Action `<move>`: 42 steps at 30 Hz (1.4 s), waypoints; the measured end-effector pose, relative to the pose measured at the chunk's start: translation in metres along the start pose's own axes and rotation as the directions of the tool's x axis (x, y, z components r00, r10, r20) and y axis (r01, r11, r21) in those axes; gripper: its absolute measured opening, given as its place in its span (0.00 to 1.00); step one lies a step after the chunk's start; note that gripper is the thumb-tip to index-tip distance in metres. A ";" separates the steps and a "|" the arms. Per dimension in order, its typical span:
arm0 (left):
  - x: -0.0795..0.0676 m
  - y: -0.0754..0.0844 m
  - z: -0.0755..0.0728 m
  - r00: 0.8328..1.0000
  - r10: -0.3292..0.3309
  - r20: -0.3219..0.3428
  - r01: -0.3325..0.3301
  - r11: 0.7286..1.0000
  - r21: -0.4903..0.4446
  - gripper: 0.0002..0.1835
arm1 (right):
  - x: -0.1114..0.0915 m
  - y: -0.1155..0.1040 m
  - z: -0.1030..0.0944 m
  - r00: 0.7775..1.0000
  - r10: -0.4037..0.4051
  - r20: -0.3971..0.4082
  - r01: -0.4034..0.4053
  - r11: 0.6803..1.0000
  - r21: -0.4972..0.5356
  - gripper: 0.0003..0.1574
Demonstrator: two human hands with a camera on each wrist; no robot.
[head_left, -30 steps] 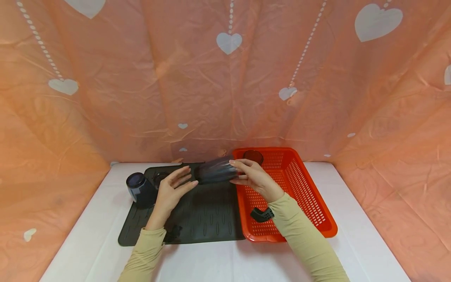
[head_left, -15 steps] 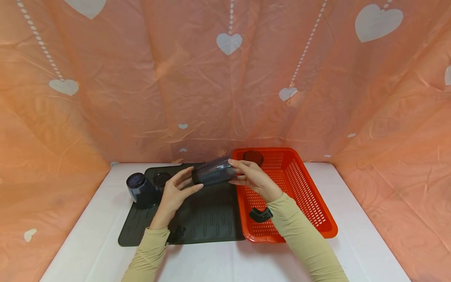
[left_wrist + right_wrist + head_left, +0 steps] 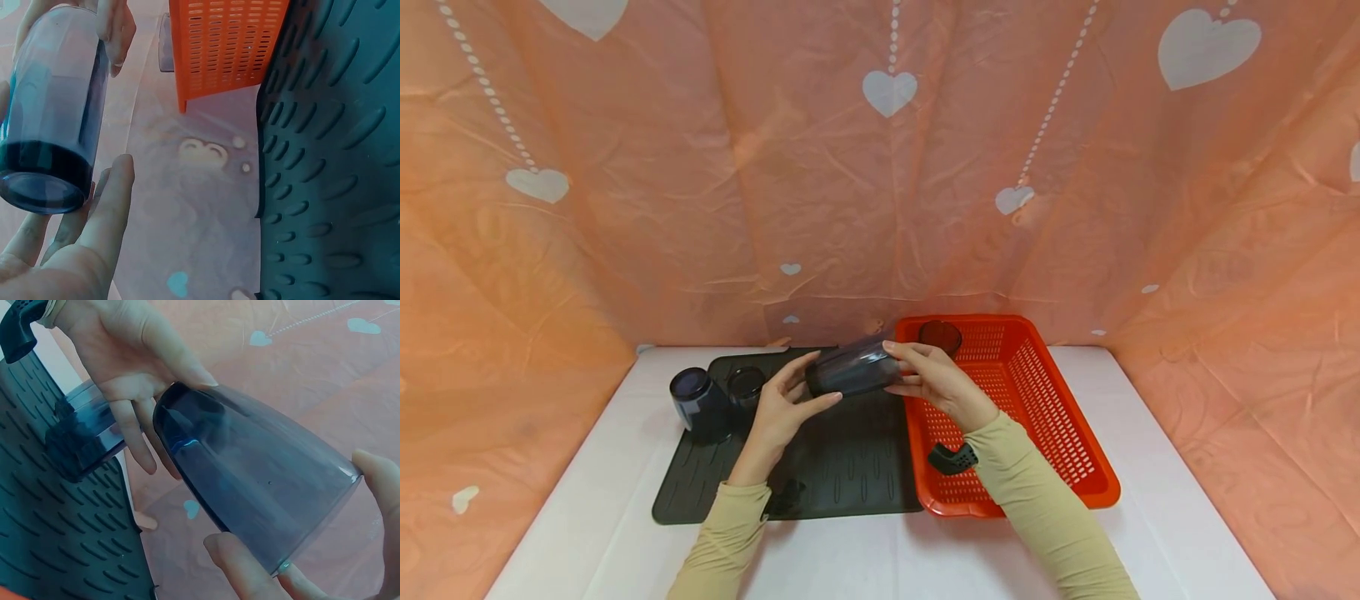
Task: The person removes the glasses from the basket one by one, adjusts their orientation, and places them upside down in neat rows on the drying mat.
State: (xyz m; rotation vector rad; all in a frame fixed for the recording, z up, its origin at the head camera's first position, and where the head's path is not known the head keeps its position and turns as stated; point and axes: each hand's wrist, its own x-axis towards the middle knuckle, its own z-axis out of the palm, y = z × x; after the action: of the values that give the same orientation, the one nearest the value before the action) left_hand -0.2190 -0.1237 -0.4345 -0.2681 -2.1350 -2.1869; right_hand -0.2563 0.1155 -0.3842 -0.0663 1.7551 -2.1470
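A dark tinted drinking glass [image 3: 853, 367] is held aslant in the air above the black ribbed mat [image 3: 850, 471]. My right hand [image 3: 942, 382] grips its mouth end, thumb on one side and fingers on the other. At the thick base, my left hand [image 3: 781, 414] has its thumb on the edge and its fingers behind, pinching that end. In the left wrist view the base of the glass [image 3: 59, 106] points toward the left palm. Two more dark glasses, a larger one [image 3: 700, 408] and a smaller one [image 3: 747, 385], stand at the mat's left side.
An orange-red perforated basket [image 3: 1103, 493] is to the right of the mat, with a dark glass [image 3: 940, 335] at its far left corner. A white cloth [image 3: 587, 500] covers the table. A pink curtain [image 3: 820, 208] with hearts hangs behind and along both sides.
My left hand has moved right until its thumb and fingers reach the base of the glass. The glass's base end has tilted slightly downward; my right hand has kept its grip.
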 end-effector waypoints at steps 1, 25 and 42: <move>0.000 -0.001 0.001 1.000 0.008 -0.001 -0.008 1.000 -0.004 0.38 | 0.000 0.000 0.000 1.000 0.000 -0.001 0.000 1.000 -0.003 0.26; -0.003 0.000 0.009 0.999 0.013 -0.047 -0.023 0.979 -0.202 0.36 | 0.003 -0.005 -0.005 0.989 0.054 0.135 -0.048 0.998 -0.045 0.33; -0.010 0.004 0.006 0.998 -0.014 -0.069 -0.001 0.977 -0.215 0.34 | 0.001 -0.007 -0.009 0.986 0.044 0.162 -0.022 0.991 -0.132 0.21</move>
State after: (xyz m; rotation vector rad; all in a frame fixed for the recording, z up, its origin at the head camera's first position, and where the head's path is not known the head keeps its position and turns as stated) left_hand -0.2082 -0.1185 -0.4318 -0.1940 -1.8678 -2.3950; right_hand -0.2608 0.1245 -0.3796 -0.2404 1.7844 -1.9418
